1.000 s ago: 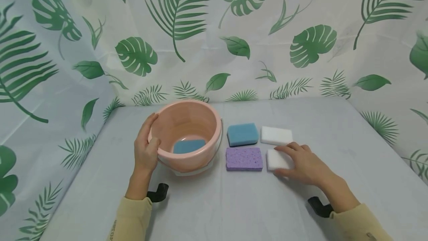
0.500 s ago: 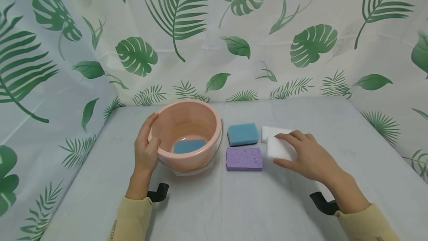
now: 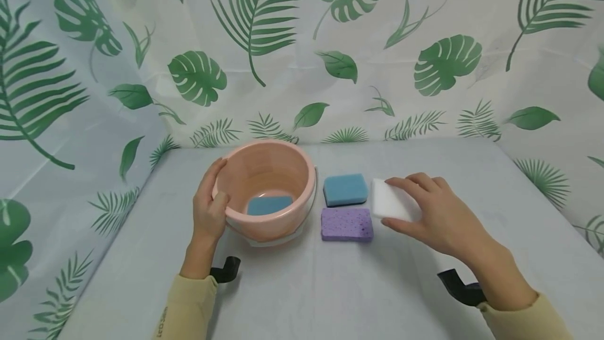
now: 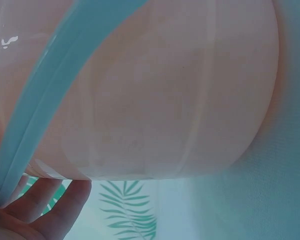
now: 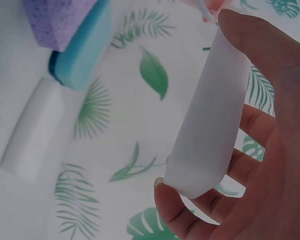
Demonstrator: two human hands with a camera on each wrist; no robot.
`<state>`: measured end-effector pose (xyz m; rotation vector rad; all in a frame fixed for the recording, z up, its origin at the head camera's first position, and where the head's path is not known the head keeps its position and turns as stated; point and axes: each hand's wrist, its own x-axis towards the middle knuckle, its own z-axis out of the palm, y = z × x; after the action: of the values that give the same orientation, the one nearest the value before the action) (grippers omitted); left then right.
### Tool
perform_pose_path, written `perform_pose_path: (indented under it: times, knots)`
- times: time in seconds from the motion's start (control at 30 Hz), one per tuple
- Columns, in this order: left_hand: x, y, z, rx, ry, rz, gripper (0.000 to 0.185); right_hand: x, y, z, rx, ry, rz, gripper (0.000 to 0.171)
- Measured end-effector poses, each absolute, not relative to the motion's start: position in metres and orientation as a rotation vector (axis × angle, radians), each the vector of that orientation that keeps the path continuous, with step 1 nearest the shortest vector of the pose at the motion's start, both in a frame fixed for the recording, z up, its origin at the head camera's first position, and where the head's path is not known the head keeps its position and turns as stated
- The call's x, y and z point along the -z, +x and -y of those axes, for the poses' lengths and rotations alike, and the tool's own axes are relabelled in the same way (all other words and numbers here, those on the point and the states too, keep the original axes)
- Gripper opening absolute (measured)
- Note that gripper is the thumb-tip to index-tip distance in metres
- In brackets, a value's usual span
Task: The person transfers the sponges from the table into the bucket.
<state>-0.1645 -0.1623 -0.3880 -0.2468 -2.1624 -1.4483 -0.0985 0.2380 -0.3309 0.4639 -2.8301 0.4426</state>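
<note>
My left hand [image 3: 216, 187] grips the near left rim of a pink bucket [image 3: 283, 164], thumb inside, fingers outside. A blue sponge [image 3: 269, 204] lies on the bucket's bottom. My right hand [image 3: 389, 202] pinches a white sponge [image 3: 395, 209] and holds it lifted off the table, right of a second blue sponge [image 3: 345, 189] and a purple sponge [image 3: 346, 223]. In the right wrist view the held white sponge [image 5: 207, 115] stands between thumb and fingers. Another white sponge [image 5: 32, 132] lies on the table beyond it. The left wrist view shows the bucket wall [image 4: 165, 100] close up.
A pale cloth covers the table [image 3: 330, 287], and a leaf-print curtain [image 3: 302, 41] closes off the back and both sides. The bucket's pale handle [image 3: 302, 224] hangs down its front. Black wrist mounts [image 3: 225, 269] sit under both sleeves.
My right hand has lifted the nearer white sponge off the table and moved it up and slightly away, so it now hides the farther white sponge in the head view. My left hand has stayed on the bucket.
</note>
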Motion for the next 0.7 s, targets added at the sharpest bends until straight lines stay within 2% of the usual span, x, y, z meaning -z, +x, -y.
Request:
perform_pose_path:
  times: [0.7]
  knots:
    - [0.389, -0.166, 0.162, 1.454, -0.265, 2.136, 0.066, 0.309, -0.109, -0.215, -0.665, 0.597, 2.570, 0.066]
